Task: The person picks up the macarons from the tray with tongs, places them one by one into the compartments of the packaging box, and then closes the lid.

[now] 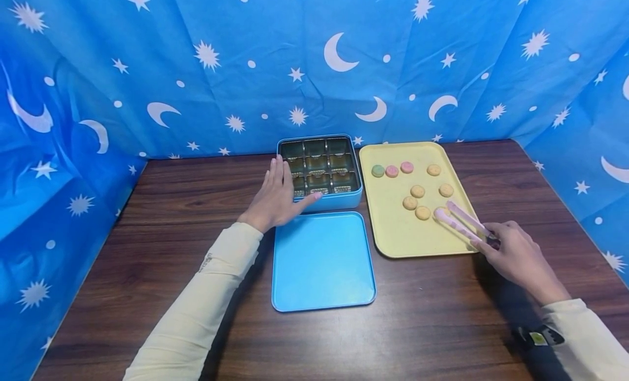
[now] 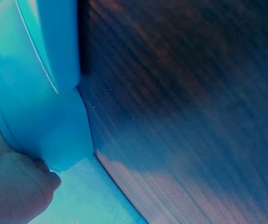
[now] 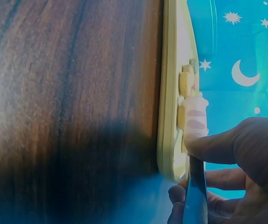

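My right hand (image 1: pixel 518 255) grips pink-tipped tongs (image 1: pixel 459 220) over the lower right of a yellow tray (image 1: pixel 403 239); a round yellow cookie is partly hidden at their tips. In the right wrist view, thumb and fingers pinch the tongs' metal part (image 3: pixel 197 186). Several yellow cookies (image 1: pixel 417 191), two pink ones (image 1: pixel 407 167) and a green one (image 1: pixel 378 171) lie on the tray. My left hand (image 1: pixel 276 198), fingers straight, rests at the left front corner of a blue tin (image 1: pixel 339 201) with a divided insert whose visible compartments hold nothing.
A flat blue lid (image 1: pixel 324 263) lies on the dark wooden table (image 1: pixel 417 326) in front of the tin. Behind the tin and tray hangs a blue cloth (image 1: pixel 275 70) with white moons and stars, which also runs along both sides.
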Demonstrator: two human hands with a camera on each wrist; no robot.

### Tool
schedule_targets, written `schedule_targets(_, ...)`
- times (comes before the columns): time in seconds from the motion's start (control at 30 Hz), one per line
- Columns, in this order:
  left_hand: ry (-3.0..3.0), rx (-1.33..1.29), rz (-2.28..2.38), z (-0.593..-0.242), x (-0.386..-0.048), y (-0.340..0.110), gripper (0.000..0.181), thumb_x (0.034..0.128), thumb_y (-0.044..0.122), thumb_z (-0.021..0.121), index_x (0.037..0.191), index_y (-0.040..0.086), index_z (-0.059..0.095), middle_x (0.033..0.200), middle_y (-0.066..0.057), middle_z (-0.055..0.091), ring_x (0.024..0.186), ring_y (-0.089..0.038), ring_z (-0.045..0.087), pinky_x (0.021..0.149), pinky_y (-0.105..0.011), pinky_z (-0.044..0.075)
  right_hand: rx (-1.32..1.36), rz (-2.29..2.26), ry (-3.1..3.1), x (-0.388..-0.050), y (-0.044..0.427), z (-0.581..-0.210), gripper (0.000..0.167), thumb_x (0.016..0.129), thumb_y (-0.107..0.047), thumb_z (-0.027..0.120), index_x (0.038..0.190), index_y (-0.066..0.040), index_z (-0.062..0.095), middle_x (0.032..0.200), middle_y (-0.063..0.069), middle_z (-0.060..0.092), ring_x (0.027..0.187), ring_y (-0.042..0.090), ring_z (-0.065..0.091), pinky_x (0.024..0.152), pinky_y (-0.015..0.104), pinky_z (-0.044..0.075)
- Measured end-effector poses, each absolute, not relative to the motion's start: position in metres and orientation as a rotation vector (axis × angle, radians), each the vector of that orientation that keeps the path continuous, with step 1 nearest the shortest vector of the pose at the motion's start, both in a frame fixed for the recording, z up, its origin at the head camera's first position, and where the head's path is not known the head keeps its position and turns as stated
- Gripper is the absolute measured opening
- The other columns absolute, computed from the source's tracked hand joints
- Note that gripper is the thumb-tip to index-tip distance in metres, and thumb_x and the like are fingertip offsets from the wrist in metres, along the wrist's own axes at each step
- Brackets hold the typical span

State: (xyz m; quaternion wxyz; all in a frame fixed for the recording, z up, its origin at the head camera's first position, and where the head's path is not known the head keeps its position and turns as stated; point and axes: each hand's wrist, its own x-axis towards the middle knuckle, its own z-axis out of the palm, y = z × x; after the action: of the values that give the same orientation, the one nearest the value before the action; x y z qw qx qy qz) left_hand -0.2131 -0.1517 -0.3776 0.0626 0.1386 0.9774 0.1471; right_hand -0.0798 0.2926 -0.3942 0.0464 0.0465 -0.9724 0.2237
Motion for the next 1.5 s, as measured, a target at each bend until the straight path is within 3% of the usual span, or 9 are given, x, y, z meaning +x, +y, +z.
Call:
schedule_targets(0.3, 2.960, 0.425, 0.434, -0.380, -0.214, -0.153, 0.119, 0.0911, 0.081, 0.039, 0.158, -0.006, -0.006, 0.165, -0.022, -0.017, 0.153, -0.033, -0.017, 0.123, -0.048, -0.001, 0.121, 0.696, -2.985, -0.082, 0.290, -0.396, 0.046, 0.092, -0.011, 0.073, 0.122, 0.021, 0.059, 0.101, 0.032, 0.056, 0.079, 0.036, 0.051, 0.065, 0.050, 0.041)
schedule_targets(0.4, 2.963, 0.416, 0.441, -0.379, -0.214, -0.153, 0.119, 0.0907, 0.081, 0.040, 0.158, -0.006, -0.005, 0.166, -0.022, -0.017, 0.153, -0.033, -0.017, 0.123, -0.048, 0.000, 0.135, 0.685, -2.967, -0.082, 0.290, -0.395, 0.040, 0.093, -0.011, 0.073, 0.117, 0.019, 0.062, 0.097, 0.030, 0.057, 0.078, 0.035, 0.051, 0.064, 0.050, 0.041)
schedule_targets(0.53, 2.965, 0.408, 0.452, -0.379, -0.213, -0.153, 0.120, 0.0901, 0.082, 0.040, 0.158, -0.006, -0.004, 0.166, -0.022, -0.017, 0.153, -0.033, -0.017, 0.123, -0.048, 0.000, 0.149, 0.672, -2.935, -0.083, 0.291, -0.391, 0.027, 0.094, -0.014, 0.073, 0.098, 0.012, 0.066, 0.087, 0.024, 0.055, 0.075, 0.033, 0.049, 0.060, 0.046, 0.038)
schedule_targets(0.67, 2.962, 0.404, 0.451, -0.379, -0.213, -0.154, 0.120, 0.0898, 0.082, 0.040, 0.158, -0.006, -0.005, 0.165, -0.021, -0.018, 0.152, -0.032, -0.018, 0.123, -0.048, 0.000, 0.168, 0.668, -2.918, -0.085, 0.291, -0.386, 0.025, 0.095, -0.015, 0.072, 0.092, 0.008, 0.064, 0.083, 0.019, 0.053, 0.073, 0.031, 0.047, 0.058, 0.041, 0.034)
schedule_targets(0.93, 2.964, 0.408, 0.453, -0.380, -0.213, -0.155, 0.121, 0.0890, 0.084, 0.039, 0.158, -0.006, -0.004, 0.166, -0.020, -0.018, 0.153, -0.032, -0.017, 0.123, -0.047, 0.000, 0.242, 0.675, -2.894, -0.094, 0.281, -0.374, 0.037, 0.095, -0.012, 0.072, 0.116, 0.017, 0.063, 0.092, 0.026, 0.059, 0.077, 0.032, 0.050, 0.060, 0.040, 0.036)
schedule_targets(1.27, 2.967, 0.415, 0.456, -0.379, -0.213, -0.154, 0.120, 0.0893, 0.084, 0.037, 0.159, -0.005, -0.004, 0.166, -0.021, -0.016, 0.153, -0.033, -0.015, 0.123, -0.046, 0.000, 0.294, 0.731, -2.903, -0.108, 0.257, -0.355, 0.044, 0.095, -0.014, 0.072, 0.123, 0.019, 0.060, 0.102, 0.029, 0.059, 0.077, 0.032, 0.053, 0.061, 0.039, 0.040)
schedule_targets(1.5, 2.961, 0.416, 0.454, -0.379, -0.213, -0.153, 0.121, 0.0887, 0.085, 0.037, 0.159, -0.005, -0.005, 0.166, -0.020, -0.017, 0.153, -0.033, -0.015, 0.123, -0.046, 0.000, 0.330, 0.766, -2.910, -0.120, 0.238, -0.346, 0.046, 0.095, -0.013, 0.071, 0.127, 0.019, 0.059, 0.105, 0.032, 0.058, 0.082, 0.036, 0.060, 0.064, 0.045, 0.045)
